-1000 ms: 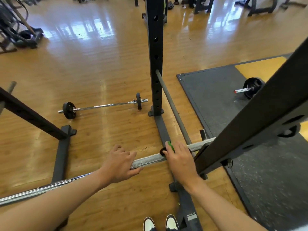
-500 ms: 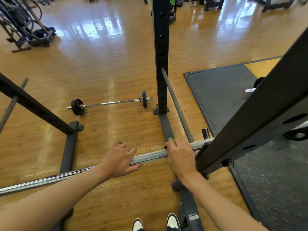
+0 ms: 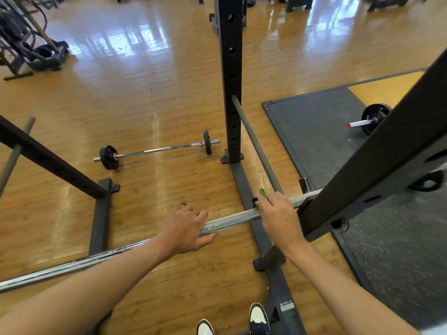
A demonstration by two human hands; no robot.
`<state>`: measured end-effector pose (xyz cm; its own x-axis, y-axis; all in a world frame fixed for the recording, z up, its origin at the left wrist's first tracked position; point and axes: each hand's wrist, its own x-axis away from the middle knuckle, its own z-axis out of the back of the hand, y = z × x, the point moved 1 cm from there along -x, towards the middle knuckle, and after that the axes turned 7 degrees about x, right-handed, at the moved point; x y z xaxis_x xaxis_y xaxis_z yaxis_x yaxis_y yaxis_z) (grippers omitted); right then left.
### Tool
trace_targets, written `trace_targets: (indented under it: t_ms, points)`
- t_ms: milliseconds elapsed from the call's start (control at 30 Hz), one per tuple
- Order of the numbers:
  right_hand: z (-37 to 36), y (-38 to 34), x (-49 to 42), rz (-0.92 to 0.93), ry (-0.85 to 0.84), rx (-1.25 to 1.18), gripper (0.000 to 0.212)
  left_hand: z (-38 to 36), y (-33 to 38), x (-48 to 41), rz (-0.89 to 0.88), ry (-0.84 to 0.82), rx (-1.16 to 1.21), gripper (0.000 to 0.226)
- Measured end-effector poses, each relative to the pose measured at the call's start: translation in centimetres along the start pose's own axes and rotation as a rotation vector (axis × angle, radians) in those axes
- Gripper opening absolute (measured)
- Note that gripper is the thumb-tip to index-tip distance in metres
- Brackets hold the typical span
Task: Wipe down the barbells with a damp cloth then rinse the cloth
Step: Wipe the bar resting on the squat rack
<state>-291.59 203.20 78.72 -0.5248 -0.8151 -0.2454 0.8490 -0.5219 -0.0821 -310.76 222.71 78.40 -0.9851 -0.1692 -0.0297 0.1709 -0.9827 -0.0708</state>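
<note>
The wooden floor (image 3: 145, 93) spreads out beyond both hands. A black squat rack (image 3: 229, 68) stands around them: one holed upright rises straight ahead between the hands, and a second slants across just right of the right hand. A dark rubber mat (image 3: 314, 131) lies ahead and to the right of the right hand.

The racked barbell (image 3: 229, 220) runs under both hands, from the lower left up to the slanted upright. The bare stretch between the hands looks dull and speckled, and the part left of the left hand shines. A grey safety bar (image 3: 256, 146) reaches from the far upright down to the right hand.

A second barbell (image 3: 157, 149) lies on the floor well ahead of the left hand. A third barbell (image 3: 362, 122) sits on the mat, far right of the right hand.

The left hand (image 3: 185, 229) grips the racked barbell, fingers curled over the top and thumb beneath. The right hand (image 3: 278, 218) lies on the same bar beside the slanted upright, fingers closed on a small green item (image 3: 263, 195) that pokes out past them; whether it is the cloth cannot be told.
</note>
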Motion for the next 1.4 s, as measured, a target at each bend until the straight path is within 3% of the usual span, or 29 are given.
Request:
trace_targets:
  t_ms: [67, 200, 333, 467, 600, 700, 767, 900, 967, 1067, 1133, 1200, 1267, 1400]
  points:
    - [0.0, 1.5, 0.4, -0.008, 0.023, 0.070, 0.026, 0.2, 0.1, 0.3, -0.011, 0.029, 0.018, 0.057]
    - [0.2, -0.3, -2.0, -0.259, -0.038, 0.169, 0.023, 0.6, 0.0, 1.3, -0.013, 0.070, 0.025, 0.050]
    - [-0.9, -4.0, -1.4, 0.030, 0.013, 0.020, 0.027, 0.5, -1.2, 2.8, 0.003, -0.016, 0.030, 0.056]
    - [-1.2, -1.3, 0.5, 0.228, 0.102, -0.013, 0.028, 0.4, -1.4, 2.7, -0.037, -0.129, 0.092, 0.052]
    - [0.0, 1.2, -1.9, -0.056, -0.042, 0.230, 0.044, 0.2, -1.6, 2.8, -0.041, -0.129, 0.129, 0.050]
    - [-0.2, -1.4, -3.6, -0.170, -0.176, 0.177, 0.053, 0.0, -1.5, 2.7, -0.049, -0.115, 0.143, 0.049]
    - [-0.6, -3.6, -3.3, -0.092, -0.195, 0.088, 0.054, -0.2, -1.7, 2.7, -0.058, -0.117, 0.143, 0.050]
    - [-1.1, -3.5, -0.4, 0.189, 0.042, -0.040, 0.032, -0.3, -1.9, 2.6, -0.068, -0.121, 0.162, 0.053]
    - [-0.9, -1.0, 0.4, 0.277, 0.076, -0.036, 0.028, -0.4, -1.9, 2.7, -0.081, -0.109, 0.167, 0.052]
    - [0.4, 2.0, -0.9, 0.089, -0.007, 0.021, 0.036, -0.5, -1.8, 2.7, -0.090, -0.054, 0.133, 0.050]
    - [0.5, 1.5, -2.5, -0.100, -0.111, 0.081, 0.042, -0.6, -1.8, 2.8, -0.080, -0.062, 0.136, 0.052]
    - [0.0, -0.5, -3.9, -0.173, -0.209, 0.121, 0.048, -0.6, -1.8, 2.7, -0.083, -0.053, 0.137, 0.052]
    - [-0.7, -3.5, -4.2, -0.066, -0.274, 0.106, 0.048, -0.6, -1.9, 2.6, -0.087, -0.055, 0.142, 0.050]
    - [-0.8, -5.6, -1.3, 0.166, -0.102, -0.046, 0.027, -0.5, -2.0, 2.6, -0.096, -0.068, 0.149, 0.050]
